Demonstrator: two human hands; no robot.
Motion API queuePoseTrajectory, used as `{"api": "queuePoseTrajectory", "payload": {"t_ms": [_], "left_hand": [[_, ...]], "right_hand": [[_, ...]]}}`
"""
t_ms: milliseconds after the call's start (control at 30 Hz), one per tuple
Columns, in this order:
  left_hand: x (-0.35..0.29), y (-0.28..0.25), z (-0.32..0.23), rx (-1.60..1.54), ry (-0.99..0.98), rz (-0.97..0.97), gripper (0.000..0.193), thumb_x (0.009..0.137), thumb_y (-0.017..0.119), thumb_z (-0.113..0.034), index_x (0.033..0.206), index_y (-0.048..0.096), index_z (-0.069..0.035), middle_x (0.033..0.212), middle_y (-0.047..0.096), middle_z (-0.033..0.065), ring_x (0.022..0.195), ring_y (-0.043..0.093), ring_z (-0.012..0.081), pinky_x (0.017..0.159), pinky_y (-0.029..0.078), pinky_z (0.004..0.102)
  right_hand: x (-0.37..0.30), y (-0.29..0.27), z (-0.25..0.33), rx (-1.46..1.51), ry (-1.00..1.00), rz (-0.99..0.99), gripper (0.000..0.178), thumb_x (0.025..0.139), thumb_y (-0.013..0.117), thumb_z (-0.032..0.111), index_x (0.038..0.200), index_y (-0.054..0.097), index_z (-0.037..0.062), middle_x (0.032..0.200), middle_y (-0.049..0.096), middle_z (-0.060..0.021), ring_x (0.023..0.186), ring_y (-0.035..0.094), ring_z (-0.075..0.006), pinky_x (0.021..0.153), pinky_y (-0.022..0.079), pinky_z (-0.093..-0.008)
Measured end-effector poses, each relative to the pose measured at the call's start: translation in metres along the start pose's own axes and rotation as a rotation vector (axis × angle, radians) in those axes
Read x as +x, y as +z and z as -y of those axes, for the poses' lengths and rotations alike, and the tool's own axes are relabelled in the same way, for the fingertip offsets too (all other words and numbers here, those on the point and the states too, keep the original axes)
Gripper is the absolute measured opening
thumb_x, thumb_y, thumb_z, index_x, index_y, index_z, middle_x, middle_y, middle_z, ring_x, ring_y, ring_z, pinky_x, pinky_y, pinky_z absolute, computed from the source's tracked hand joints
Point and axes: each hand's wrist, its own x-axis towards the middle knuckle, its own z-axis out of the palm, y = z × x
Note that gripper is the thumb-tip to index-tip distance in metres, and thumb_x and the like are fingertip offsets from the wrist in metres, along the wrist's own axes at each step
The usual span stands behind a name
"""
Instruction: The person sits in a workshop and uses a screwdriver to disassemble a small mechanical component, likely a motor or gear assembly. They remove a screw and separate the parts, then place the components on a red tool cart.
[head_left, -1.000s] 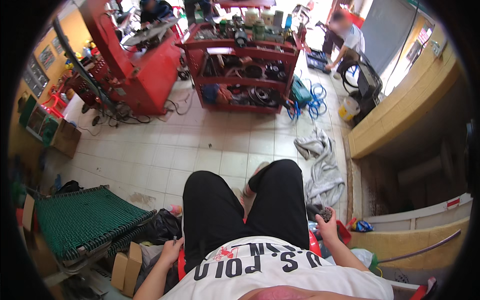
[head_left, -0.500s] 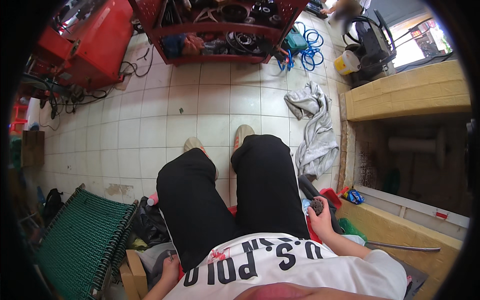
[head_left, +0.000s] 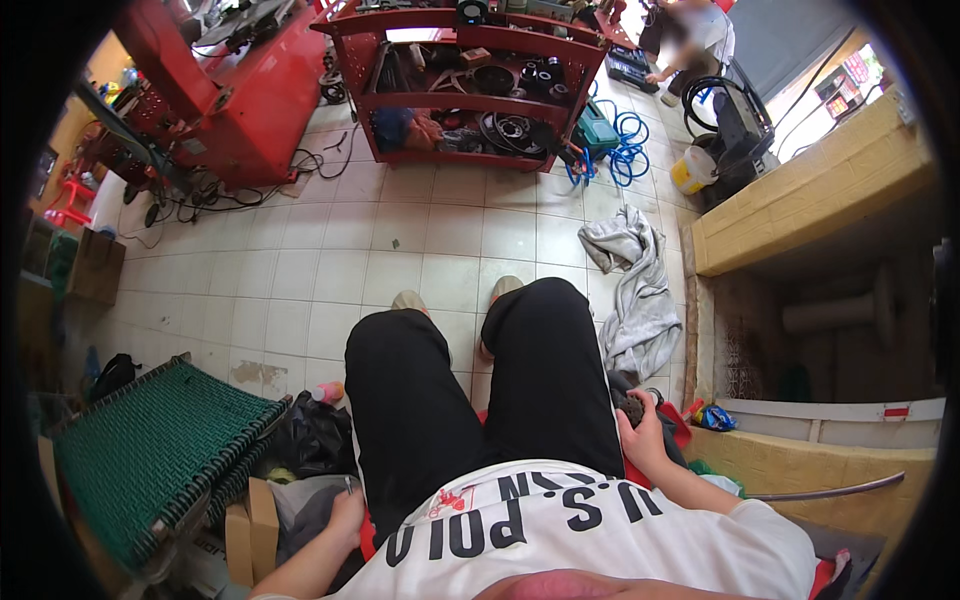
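Observation:
At my right side, beside the thigh, my right hand (head_left: 648, 436) is closed round a small dark brown, rough-edged round piece (head_left: 633, 409). Its exact kind is too small to tell. My left hand (head_left: 347, 516) hangs low by my left hip, fingers closed. A thin, greyish tip (head_left: 349, 486) pokes up at those fingers; what it belongs to is hidden. Dark grey cloth (head_left: 308, 520) lies next to this hand. Between the hands are my legs in black trousers (head_left: 540, 360), as I sit on something red that is mostly covered.
A green woven folding cot (head_left: 160, 450) and a black plastic bag (head_left: 315, 435) stand at left. A grey cloth (head_left: 640, 300) lies on the tiled floor. Ahead is a red tool cart (head_left: 460, 100); at right, a yellow-edged pit (head_left: 820, 240). Another person (head_left: 700, 45) crouches far right.
The view has tipped upward and leftward, showing more of the cart and the other person. My left hand has risen slightly; my right hand still grips the dark piece.

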Motion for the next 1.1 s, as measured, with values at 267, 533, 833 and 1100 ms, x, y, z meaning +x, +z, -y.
{"api": "queuePoseTrajectory", "payload": {"t_ms": [267,533,833,1100], "left_hand": [[0.004,0.0,0.008,0.269,0.196,-0.096,0.041,0.104,0.054,-0.034,0.088,0.069,0.0,0.069,0.061,0.0062,0.061,0.054,0.0168,0.057,0.041,0.0369],[-0.01,0.008,0.004,0.875,0.327,-0.317,0.035,0.1,0.053,-0.021,0.084,0.067,0.007,0.07,0.066,0.0255,0.063,0.065,0.0388,0.062,0.047,0.0464],[0.032,-0.04,0.053,0.985,0.176,-0.33,0.05,0.099,0.052,-0.04,0.087,0.072,0.004,0.079,0.066,0.0299,0.078,0.067,0.0468,0.068,0.051,0.0505],[0.019,-0.034,0.031,0.967,0.038,-0.277,0.057,0.098,0.05,-0.049,0.087,0.073,0.002,0.082,0.067,0.0299,0.082,0.068,0.0471,0.07,0.052,0.052]], "right_hand": [[-0.018,-0.007,0.001,-0.149,0.017,-0.064,0.041,0.093,0.066,0.014,0.13,0.05,0.0077,0.108,0.067,-0.0269,0.099,0.066,-0.0455,0.087,0.052,-0.0478],[-0.008,0.001,-0.003,-0.328,0.317,0.138,0.039,0.094,0.066,0.014,0.129,0.052,0.0067,0.112,0.065,-0.0249,0.104,0.064,-0.0446,0.089,0.051,-0.0471],[-0.003,0.01,-0.04,-0.281,0.431,0.254,0.044,0.092,0.071,0.02,0.13,0.053,0.008,0.116,0.065,-0.0212,0.105,0.066,-0.0406,0.089,0.053,-0.0433],[0.039,0.016,0.002,-0.492,0.683,0.589,0.066,0.09,0.063,0.047,0.143,0.041,0.013,0.121,0.064,-0.0234,0.112,0.063,-0.0432,0.094,0.049,-0.0501]]}}
